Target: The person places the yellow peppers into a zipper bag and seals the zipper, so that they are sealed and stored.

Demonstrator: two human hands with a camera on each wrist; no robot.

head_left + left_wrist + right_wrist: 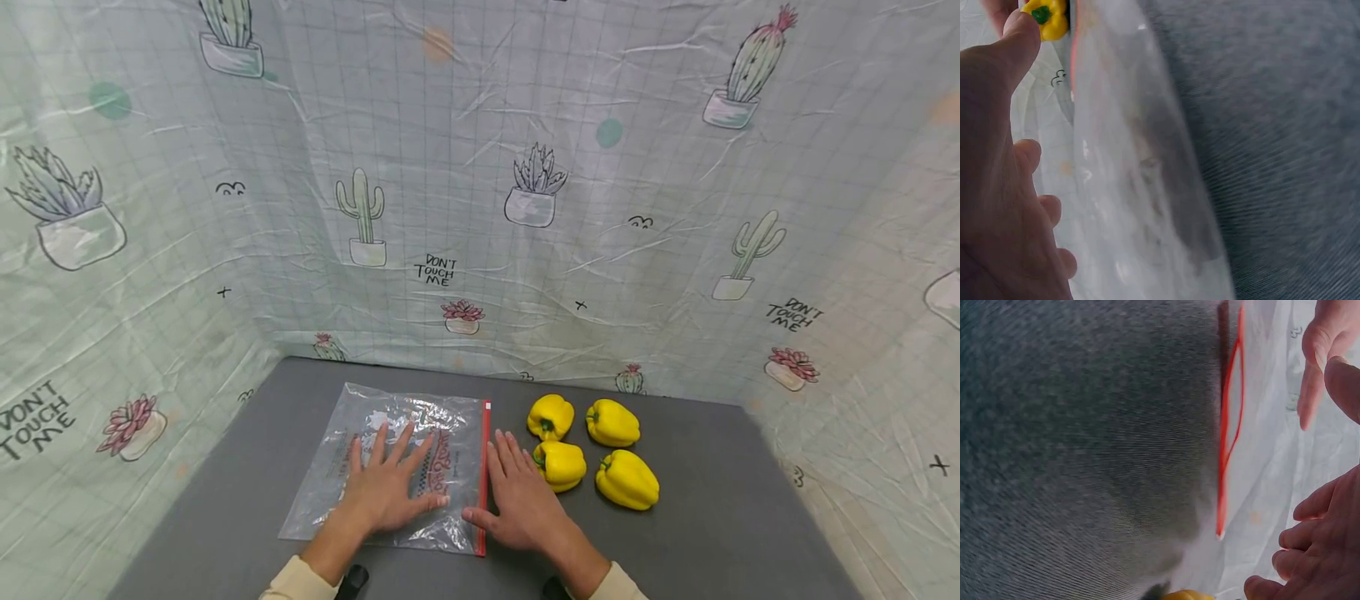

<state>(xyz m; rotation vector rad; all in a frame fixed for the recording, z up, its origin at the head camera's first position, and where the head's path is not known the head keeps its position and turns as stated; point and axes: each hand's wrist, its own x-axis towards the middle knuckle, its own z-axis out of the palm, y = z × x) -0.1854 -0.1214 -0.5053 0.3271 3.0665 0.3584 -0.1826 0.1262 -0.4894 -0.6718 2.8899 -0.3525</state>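
A clear, crinkled zip bag (467, 442) with red zipper strip (487, 421) and lettering (442, 462) lies beneath the wide-spread left hand (382, 492); the right hand (521, 504) is straight-fingered.

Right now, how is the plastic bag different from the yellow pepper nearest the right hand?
The bag lies mostly flat, but the pepper is plump. The bag is see-through with a red edge; the pepper is yellow. The bag is much wider than the pepper. Both lie on the grey table.
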